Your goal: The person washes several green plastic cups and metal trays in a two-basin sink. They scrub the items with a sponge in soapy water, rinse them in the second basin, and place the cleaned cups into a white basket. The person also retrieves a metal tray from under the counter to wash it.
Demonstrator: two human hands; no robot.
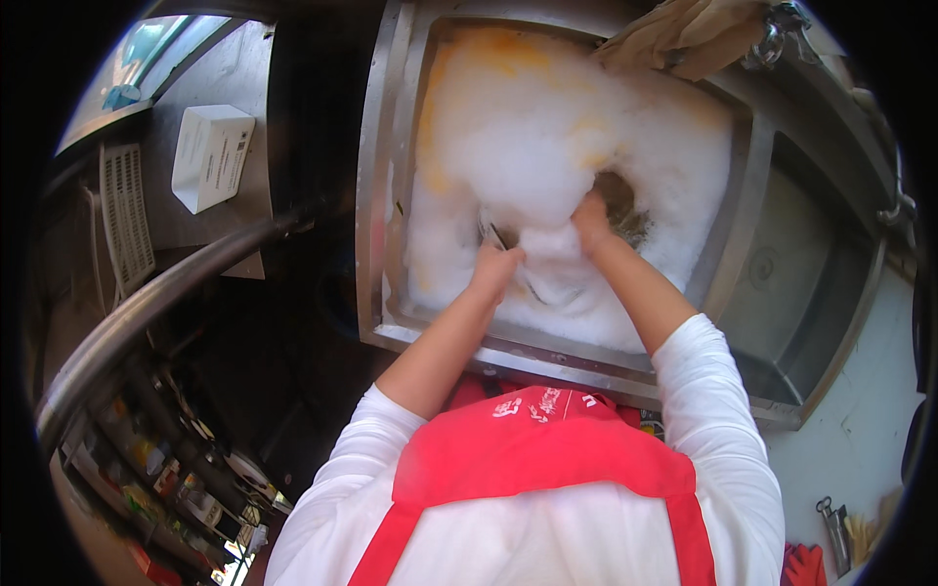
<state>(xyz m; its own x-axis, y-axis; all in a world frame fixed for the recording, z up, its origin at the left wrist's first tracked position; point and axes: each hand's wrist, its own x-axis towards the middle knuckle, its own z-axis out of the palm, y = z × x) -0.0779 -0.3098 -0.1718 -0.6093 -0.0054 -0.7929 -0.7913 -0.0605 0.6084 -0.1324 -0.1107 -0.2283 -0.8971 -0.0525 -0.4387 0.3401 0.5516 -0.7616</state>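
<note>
White foam (513, 139), tinged orange in places, fills a stainless steel sink basin (374, 190) in front of me. My left hand (500, 265) is closed around a thin, dark-edged object (497, 236) at the left part of the foam; its kind cannot be told. My right hand (592, 220) reaches into a gap in the foam where murky water (618, 198) shows. Its fingers are hidden, so whether it holds anything cannot be told. Between my wrists, a thin curved edge shows through the suds.
A second sink basin (777, 271) adjoins on the right. Crumpled brown cloth or paper (681, 36) hangs by the metal tap (769, 40). At left are a white plastic container (212, 157), a perforated rack (128, 212) and a curved metal rail (168, 286). Red gloves (804, 565) lie lower right.
</note>
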